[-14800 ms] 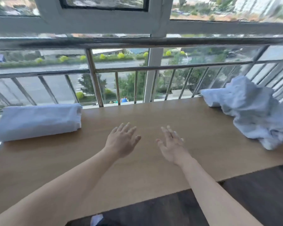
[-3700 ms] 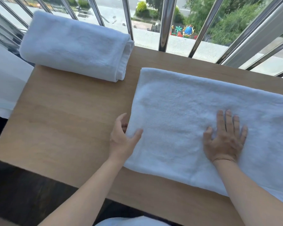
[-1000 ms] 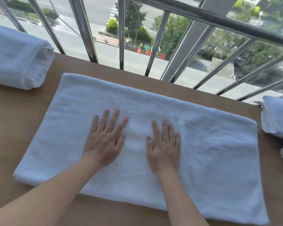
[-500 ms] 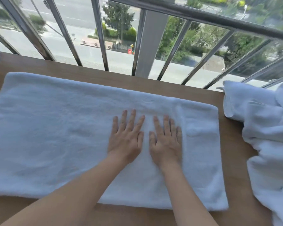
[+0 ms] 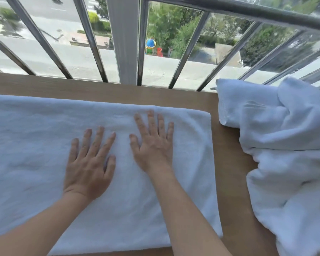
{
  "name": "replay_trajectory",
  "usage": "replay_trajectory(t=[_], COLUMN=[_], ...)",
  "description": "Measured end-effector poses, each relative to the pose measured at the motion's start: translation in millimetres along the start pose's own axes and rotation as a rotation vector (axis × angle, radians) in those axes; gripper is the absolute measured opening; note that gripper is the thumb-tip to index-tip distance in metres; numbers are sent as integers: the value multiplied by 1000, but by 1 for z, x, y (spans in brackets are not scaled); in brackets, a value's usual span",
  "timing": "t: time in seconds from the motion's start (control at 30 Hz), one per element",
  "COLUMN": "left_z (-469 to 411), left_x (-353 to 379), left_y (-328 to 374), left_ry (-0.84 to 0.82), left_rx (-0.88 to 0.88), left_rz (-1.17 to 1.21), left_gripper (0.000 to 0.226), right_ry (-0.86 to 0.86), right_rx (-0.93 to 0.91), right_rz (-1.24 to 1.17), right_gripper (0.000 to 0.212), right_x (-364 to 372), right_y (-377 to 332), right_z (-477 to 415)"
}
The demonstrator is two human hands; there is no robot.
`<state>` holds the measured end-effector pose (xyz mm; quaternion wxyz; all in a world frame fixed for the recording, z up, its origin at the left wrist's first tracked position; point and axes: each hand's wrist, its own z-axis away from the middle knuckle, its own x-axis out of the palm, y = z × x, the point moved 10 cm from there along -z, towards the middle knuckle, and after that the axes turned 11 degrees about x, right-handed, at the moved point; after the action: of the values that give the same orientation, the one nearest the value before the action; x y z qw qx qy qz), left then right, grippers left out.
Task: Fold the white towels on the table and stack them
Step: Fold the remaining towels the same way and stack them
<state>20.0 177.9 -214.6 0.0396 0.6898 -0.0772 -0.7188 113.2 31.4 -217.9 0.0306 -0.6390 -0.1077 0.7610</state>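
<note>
My two forearms (image 5: 188,215) come in from the bottom edge and cross the near hem of a white towel (image 5: 35,154) that lies spread flat on the wooden table (image 5: 227,163). I have the left hand (image 5: 87,163) palm down on the cloth, fingers straight and a little apart, the thumb lying out to its right. The right hand (image 5: 153,146) rests just beside it, set slightly farther from me. It too is flat, with straight fingers fanned apart, and its fingertips reach close to the towel's far hem. Neither hand grips anything; both simply press on the fabric. The towel runs out of sight past the left edge, and its right end stops squarely short of the table's right side. A strip of bare wood separates that end from a rumpled heap of towels (image 5: 288,145), also white, which I see piled along the right side of the table. The heap stretches from the far edge down toward the bottom right corner, and one hemmed corner juts out at its far left. Behind the table's far edge stands a metal railing (image 5: 190,47) of slanting bars under a thick top rail, with a pale upright post (image 5: 125,39) in the middle. Through the bars I make out grey pavement (image 5: 78,60), green trees (image 5: 166,28) and a small bright play structure (image 5: 150,44) far below.
</note>
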Motion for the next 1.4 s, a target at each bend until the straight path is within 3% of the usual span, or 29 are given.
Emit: replay_trajectory(t=[0.43, 0.53, 0.7, 0.87, 1.0, 1.27, 1.4], left_z=[0, 0, 1, 1, 2, 3, 2], left_x=[-2, -3, 1, 2, -3, -6, -7], left_y=[-2, -1, -3, -3, 1, 1, 2], left_ry=[87, 93, 62, 32, 14, -23, -23], left_rx=[24, 24, 21, 9, 14, 20, 23], left_rz=[4, 3, 4, 42, 74, 98, 110], left_gripper=[66, 66, 67, 68, 69, 70, 72], right_ry=[3, 26, 21, 45, 87, 92, 117], right_rx=[373, 390, 158, 214, 233, 477, 588], right_rz=[22, -37, -111, -107, -91, -5, -33], right_gripper=[62, 63, 66, 63, 62, 61, 67], right_x=[-25, -26, 2, 17, 9, -8, -14], right_y=[118, 101, -3, -16, 16, 129, 134], right_z=[-53, -43, 36, 79, 92, 111, 123])
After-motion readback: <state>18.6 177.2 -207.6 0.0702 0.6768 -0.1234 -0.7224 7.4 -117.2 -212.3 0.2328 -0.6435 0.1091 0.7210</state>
